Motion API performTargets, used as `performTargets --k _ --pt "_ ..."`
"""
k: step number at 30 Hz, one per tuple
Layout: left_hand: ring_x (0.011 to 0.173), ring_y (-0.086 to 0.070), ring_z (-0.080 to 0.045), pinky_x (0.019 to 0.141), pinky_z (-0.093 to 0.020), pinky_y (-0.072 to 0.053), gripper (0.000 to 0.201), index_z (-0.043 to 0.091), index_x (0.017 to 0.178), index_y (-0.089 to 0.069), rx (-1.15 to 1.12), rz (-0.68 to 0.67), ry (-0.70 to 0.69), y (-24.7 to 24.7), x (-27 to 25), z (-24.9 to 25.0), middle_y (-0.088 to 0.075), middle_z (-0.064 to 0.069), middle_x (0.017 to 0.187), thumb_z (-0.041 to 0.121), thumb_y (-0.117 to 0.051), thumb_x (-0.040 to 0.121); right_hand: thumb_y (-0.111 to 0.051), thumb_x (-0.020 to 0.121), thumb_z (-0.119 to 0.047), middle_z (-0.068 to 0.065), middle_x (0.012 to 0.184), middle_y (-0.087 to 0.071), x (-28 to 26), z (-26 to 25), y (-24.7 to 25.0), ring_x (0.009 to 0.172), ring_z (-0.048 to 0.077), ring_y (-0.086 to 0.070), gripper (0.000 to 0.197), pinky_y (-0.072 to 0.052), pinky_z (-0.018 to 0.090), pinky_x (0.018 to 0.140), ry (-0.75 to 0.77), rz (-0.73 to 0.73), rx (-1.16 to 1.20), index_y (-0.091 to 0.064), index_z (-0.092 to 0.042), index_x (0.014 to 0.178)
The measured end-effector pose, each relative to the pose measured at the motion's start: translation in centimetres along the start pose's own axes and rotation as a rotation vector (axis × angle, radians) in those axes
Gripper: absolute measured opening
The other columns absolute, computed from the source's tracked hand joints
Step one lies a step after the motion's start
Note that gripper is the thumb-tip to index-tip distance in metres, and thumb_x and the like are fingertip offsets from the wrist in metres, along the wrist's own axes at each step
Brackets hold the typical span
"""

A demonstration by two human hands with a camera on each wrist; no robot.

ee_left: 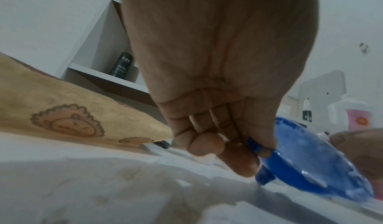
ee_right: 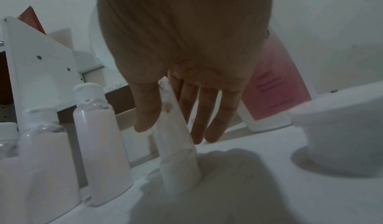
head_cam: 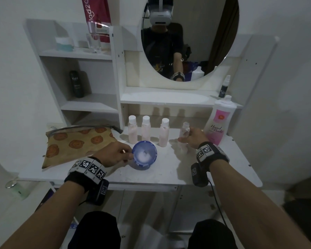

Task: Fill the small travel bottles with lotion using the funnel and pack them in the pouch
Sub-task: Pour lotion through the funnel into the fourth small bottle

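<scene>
From the head view, the left hand [head_cam: 113, 155] pinches the rim of the blue funnel [head_cam: 144, 153], which stands on the white table [head_cam: 169, 175] with white lotion inside. Three capped, filled bottles [head_cam: 146, 129] stand in a row behind it. The right hand [head_cam: 193, 138] holds the uncapped clear bottle [head_cam: 185, 131] beside the big lotion bottle [head_cam: 218, 121]. The patterned pouch [head_cam: 75, 144] lies at the left.

At the left wrist, fingers [ee_left: 244, 162] grip the tilted funnel [ee_left: 311, 162] just above the table.

At the right wrist, thumb and fingers [ee_right: 215, 126] close loosely round the clear bottle [ee_right: 178, 145], which stands on the table.
</scene>
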State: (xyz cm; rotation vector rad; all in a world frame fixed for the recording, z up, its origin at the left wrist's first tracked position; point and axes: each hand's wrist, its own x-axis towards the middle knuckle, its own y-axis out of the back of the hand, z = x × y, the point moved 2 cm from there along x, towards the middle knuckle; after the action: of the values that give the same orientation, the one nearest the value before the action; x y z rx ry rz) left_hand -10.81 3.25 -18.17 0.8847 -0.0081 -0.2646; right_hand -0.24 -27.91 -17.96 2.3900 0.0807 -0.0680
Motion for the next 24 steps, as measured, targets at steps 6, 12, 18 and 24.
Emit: performTargets --k 6,12,18,24 --pt "0.066 -0.063 -0.003 0.059 -0.012 -0.042 0.016 0.011 0.09 -0.072 -0.153 0.018 -0.171 0.7 0.4 4.4 -0.071 0.001 0.071 0.025 -0.063 0.092 -0.083 0.077 -0.026 0.002 0.099 -0.063 0.1 -0.2 0.0 0.091 0.021 -0.059 0.046 -0.042 0.027 0.079 0.005 -0.022 0.005 -0.062 -0.01 0.114" --pt "0.065 -0.06 -0.01 0.054 -0.02 -0.039 0.018 0.005 0.093 -0.07 -0.413 0.049 -0.315 2.7 3.8 11.5 -0.068 0.003 0.07 0.021 -0.061 0.093 -0.085 0.074 -0.021 0.003 0.094 -0.069 0.6 0.2 -0.2 0.087 0.02 -0.064 0.04 -0.047 0.028 0.075 0.001 -0.027 0.037 -0.068 -0.006 0.107" --pt "0.057 -0.053 -0.01 0.046 -0.02 -0.032 0.015 0.005 0.097 -0.07 -0.564 0.043 -0.178 3.2 8.6 15.8 -0.068 -0.002 0.081 0.013 -0.058 0.093 -0.087 0.072 -0.031 0.002 0.101 -0.069 0.9 0.6 -0.3 0.093 0.021 -0.065 0.048 -0.052 0.033 0.085 -0.013 -0.024 0.027 -0.063 -0.013 0.11" --pt "0.056 -0.048 -0.01 0.047 -0.022 -0.026 0.014 0.009 0.09 -0.068 -0.545 -0.006 0.035 2.2 11.1 15.9 -0.067 -0.002 0.082 0.016 -0.057 0.093 -0.084 0.075 -0.028 0.001 0.101 -0.067 0.9 0.8 -0.3 0.094 0.02 -0.063 0.046 -0.048 0.029 0.082 -0.003 -0.009 0.012 -0.063 -0.01 0.112"
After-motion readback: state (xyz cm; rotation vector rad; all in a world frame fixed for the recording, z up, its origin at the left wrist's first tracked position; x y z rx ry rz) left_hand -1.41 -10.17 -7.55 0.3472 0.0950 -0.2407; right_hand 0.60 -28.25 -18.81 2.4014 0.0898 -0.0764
